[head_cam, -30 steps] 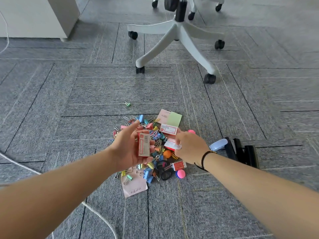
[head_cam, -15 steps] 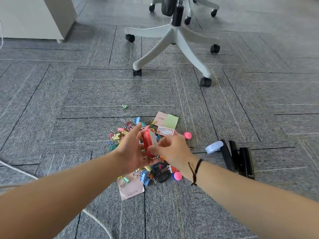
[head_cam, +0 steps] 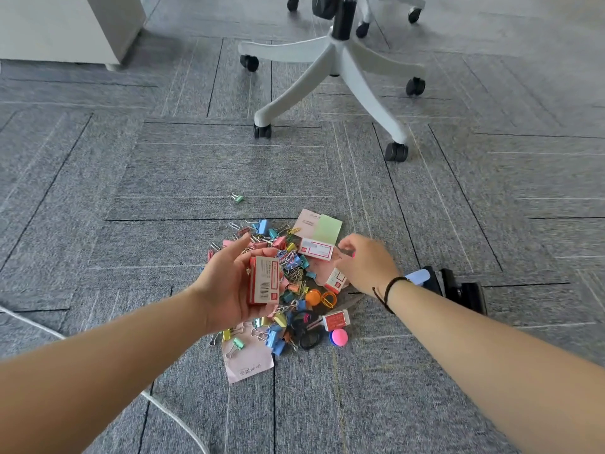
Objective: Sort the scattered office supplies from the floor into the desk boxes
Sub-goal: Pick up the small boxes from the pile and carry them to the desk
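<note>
Red-and-white staple boxes (head_cam: 264,280) are being cradled in the palm-up left hand (head_cam: 226,283), its fingers curled round them, above the scattered pile of clips (head_cam: 288,267). Between the hands, more small boxes are lying on the carpet (head_cam: 196,165). Another box (head_cam: 337,279) is being reached for beneath the right hand (head_cam: 366,263), whose fingers are bent downward; contact cannot be told.

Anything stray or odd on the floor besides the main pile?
Yes: one green binder clip lies alone on the carpet, apart from the pile and nearer the chair base. A white cable trails across the floor lower left.
</note>
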Demonstrator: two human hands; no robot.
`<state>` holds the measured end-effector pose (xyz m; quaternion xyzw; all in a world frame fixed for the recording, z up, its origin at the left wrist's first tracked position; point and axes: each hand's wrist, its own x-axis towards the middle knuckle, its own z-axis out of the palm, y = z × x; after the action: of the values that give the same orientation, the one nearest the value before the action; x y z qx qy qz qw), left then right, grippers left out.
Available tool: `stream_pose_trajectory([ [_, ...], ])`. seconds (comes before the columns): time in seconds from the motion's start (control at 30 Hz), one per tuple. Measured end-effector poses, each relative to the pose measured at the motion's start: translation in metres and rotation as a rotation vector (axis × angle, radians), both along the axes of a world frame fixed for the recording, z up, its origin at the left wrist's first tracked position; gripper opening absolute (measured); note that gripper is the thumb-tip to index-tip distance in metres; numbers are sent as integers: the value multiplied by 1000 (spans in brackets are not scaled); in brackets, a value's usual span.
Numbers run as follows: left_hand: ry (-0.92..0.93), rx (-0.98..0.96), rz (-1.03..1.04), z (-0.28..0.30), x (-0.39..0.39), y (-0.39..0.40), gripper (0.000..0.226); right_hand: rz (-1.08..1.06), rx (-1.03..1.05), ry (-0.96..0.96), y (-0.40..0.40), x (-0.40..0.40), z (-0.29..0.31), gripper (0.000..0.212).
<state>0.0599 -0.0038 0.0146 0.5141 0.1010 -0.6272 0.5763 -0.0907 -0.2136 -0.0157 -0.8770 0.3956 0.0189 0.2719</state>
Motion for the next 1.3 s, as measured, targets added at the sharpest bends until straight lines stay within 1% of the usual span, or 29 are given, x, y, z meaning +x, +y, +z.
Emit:
stream_pose_trajectory([
  [0.07,12,-4,-5,2,-1,-2,62,61,-34,15,7,14,-6,36],
  [0.13,34,-10,-5,6,-3,-3,70,107,-90,65,13,27,-16,40],
  [0.23,58,-26,5,13,-4,-3,78,163,-242,132,18,36,-26,23],
  [0.3,57,-22,14,15,-5,0,81,167,-264,102,17,35,-29,18],
  [0.33,50,-12,14,15,-6,1,82,141,-235,77,16,32,-29,17],
  [0.4,26,14,24,15,-7,3,83,39,-111,9,12,27,-22,19],
  [0.47,-5,45,59,14,-7,4,83,-60,17,-100,14,23,-8,33],
  [0.5,-14,56,71,13,-7,3,83,-78,58,-167,18,20,1,37],
  [0.53,-14,59,78,12,-7,1,84,-69,78,-229,25,18,10,37],
  [0.6,12,43,82,9,-10,-4,87,4,132,-328,46,14,29,30],
  [0.67,35,4,55,8,-14,-10,91,81,181,-382,71,12,42,25],
  [0.77,38,-15,14,9,-22,-17,85,156,130,-365,99,10,48,29],
  [0.9,-39,-49,-76,12,-22,-13,48,260,61,-326,107,7,42,41],
  [0.93,-74,-52,-106,11,-20,-10,43,284,57,-324,106,7,43,43],
  [0.97,-100,-46,-125,10,-17,-7,42,312,62,-326,105,6,43,43],
  [1.03,-100,-18,-103,8,-12,-3,47,346,113,-367,101,4,41,41],
  [1.1,-52,9,-38,8,-6,0,55,283,174,-411,91,-1,30,49],
  [1.17,-31,18,-27,8,0,3,68,185,142,-356,73,-8,16,56],
  [1.23,-24,-4,-63,9,2,6,82,109,23,-143,48,-15,1,48],
  [1.27,-17,-18,-85,10,2,7,88,82,-11,-12,36,-19,-4,49],
  [1.3,-9,-29,-103,10,1,9,93,65,-15,69,25,-22,-8,51],
])
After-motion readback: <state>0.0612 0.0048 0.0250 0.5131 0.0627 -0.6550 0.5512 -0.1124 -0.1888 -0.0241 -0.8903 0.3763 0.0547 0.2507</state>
